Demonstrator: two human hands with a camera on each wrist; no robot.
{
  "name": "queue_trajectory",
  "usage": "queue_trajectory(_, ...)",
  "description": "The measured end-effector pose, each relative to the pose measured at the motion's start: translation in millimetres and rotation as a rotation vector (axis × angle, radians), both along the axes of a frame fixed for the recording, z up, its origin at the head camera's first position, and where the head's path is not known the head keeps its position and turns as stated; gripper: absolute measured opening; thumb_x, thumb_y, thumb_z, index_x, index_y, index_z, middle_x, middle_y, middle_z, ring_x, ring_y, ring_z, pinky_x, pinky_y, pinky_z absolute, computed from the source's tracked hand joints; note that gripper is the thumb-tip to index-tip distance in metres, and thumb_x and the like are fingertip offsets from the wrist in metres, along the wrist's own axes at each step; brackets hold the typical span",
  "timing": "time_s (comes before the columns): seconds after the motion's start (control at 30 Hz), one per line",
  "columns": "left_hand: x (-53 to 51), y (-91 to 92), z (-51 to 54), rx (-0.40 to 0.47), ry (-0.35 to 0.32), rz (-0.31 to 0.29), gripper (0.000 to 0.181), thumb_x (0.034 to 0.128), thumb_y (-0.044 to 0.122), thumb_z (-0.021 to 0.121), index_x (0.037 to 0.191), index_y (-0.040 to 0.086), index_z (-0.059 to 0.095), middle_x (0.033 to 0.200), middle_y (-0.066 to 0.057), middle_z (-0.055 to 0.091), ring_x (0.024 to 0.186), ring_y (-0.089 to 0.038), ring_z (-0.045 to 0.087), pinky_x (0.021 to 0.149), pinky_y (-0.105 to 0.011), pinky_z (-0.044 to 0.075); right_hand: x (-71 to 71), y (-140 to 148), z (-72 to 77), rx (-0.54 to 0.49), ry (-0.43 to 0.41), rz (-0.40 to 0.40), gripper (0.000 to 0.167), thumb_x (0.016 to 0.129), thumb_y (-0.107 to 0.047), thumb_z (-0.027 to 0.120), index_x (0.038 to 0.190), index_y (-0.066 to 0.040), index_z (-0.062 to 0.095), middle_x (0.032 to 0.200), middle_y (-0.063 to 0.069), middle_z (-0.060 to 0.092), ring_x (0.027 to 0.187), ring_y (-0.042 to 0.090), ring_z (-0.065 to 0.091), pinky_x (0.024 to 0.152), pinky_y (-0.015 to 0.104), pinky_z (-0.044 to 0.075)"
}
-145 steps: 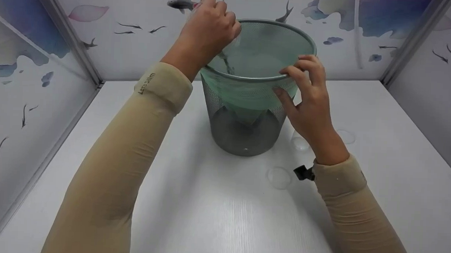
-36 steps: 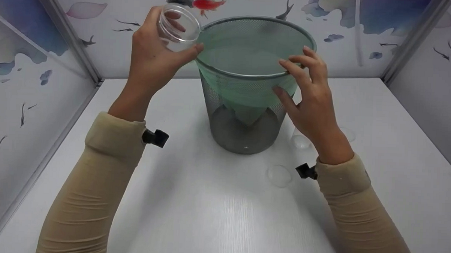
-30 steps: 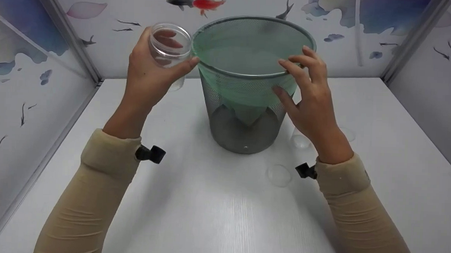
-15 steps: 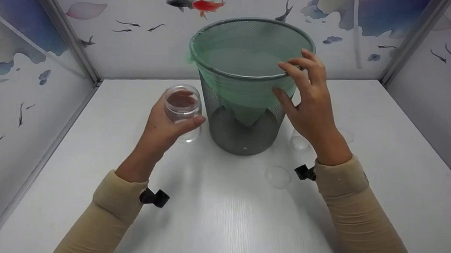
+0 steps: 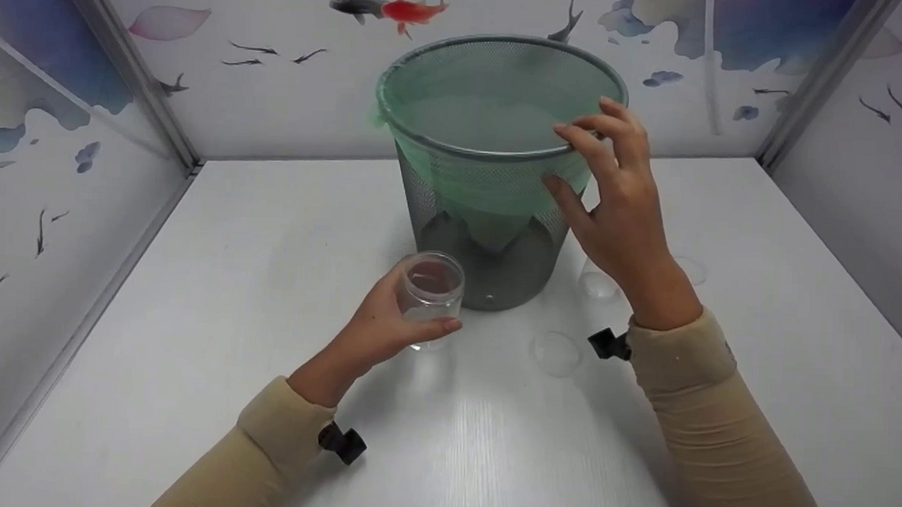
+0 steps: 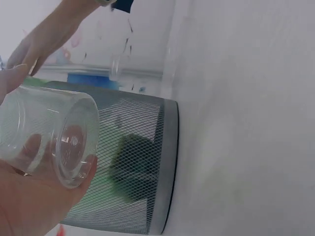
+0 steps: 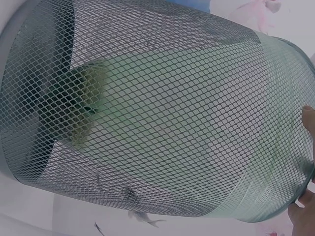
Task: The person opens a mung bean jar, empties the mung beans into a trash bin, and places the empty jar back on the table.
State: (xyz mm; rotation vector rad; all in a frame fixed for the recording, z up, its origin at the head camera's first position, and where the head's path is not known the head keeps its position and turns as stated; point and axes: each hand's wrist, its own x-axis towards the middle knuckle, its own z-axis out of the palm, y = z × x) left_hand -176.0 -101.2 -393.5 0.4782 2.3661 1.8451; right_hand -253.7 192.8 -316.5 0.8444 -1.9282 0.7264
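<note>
My left hand (image 5: 377, 330) holds a clear plastic jar (image 5: 433, 302) upright above the table, its mouth uncovered. In the left wrist view the fingers wrap the side of the clear jar (image 6: 54, 130), and I see no contents through its wall. Behind it stands a grey mesh wastebasket (image 5: 529, 279) lined with a green bag (image 5: 491, 187). My right hand (image 5: 621, 207) grips the basket's near right rim, fingertips over the edge and thumb against the outside. Through the mesh in the right wrist view, something dark and yellowish (image 7: 81, 103) shows at the bag's bottom.
A clear round lid (image 5: 556, 354) lies on the white table (image 5: 233, 276) in front of the basket. Another clear jar (image 5: 598, 283) is partly hidden behind my right wrist, with a second clear lid (image 5: 692, 271) beside it. Patterned panels enclose the back and sides.
Earlier my left hand tipped dark matter over the basket. It then turned the jar upright and brought it down, lastly toward the right, in front of the basket. My right hand stays on the rim.
</note>
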Motion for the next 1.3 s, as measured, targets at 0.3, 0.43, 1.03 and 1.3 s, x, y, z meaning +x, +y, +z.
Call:
queue_trajectory(0.3, -2.8, 5.7, -25.7, -0.114, -0.016, -0.055, 0.084, 0.0752, 0.025, 0.099, 0.148, 0.018, 0.057, 0.137, 0.003, 0.063, 0.131, -0.019, 0.057, 0.113, -0.047, 0.045, 0.5, 0, -0.7, 0.001, -0.013, -0.013, 0.043, 0.103, -0.015, 0.073, 0.144, -0.011, 0.063, 0.143, 0.019, 0.054, 0.155, 0.035, 0.035, 0.121, 0.053, 0.039)
queue_trajectory(0.43, -3.2, 4.3, -31.8, -0.130, -0.008, -0.113, 0.080, 0.0762, 0.022, 0.099, 0.145, 0.014, 0.058, 0.136, 0.000, 0.066, 0.130, -0.022, 0.060, 0.113, -0.047, 0.046, 0.8, -3, -1.5, -0.001, -0.018, -0.008, 0.042, 0.103, -0.016, 0.073, 0.144, -0.010, 0.063, 0.143, 0.019, 0.054, 0.155, 0.035, 0.034, 0.122, 0.053, 0.037)
queue_trajectory(1.03, -10.2, 4.7, -39.1, -0.179, 0.008, -0.189, 0.089, 0.0695, 0.017, 0.102, 0.144, 0.012, 0.055, 0.139, -0.001, 0.064, 0.135, -0.023, 0.056, 0.118, -0.050, 0.040, 0.1, 0, -0.4, -0.009, 0.000, -0.016, 0.042, 0.102, -0.017, 0.074, 0.143, -0.012, 0.063, 0.143, 0.018, 0.055, 0.154, 0.035, 0.035, 0.121, 0.054, 0.038)
queue_trajectory(1.3, -22.9, -23.9, -21.8, -0.177, -0.010, -0.299, 0.106, 0.0783, 0.028, 0.098, 0.161, 0.003, 0.037, 0.162, -0.014, 0.047, 0.152, -0.032, 0.041, 0.125, -0.055, 0.031, -0.6, -2, -0.2, -0.010, 0.010, 0.002, 0.041, 0.102, -0.015, 0.074, 0.142, -0.011, 0.063, 0.141, 0.018, 0.055, 0.154, 0.036, 0.036, 0.122, 0.054, 0.036)
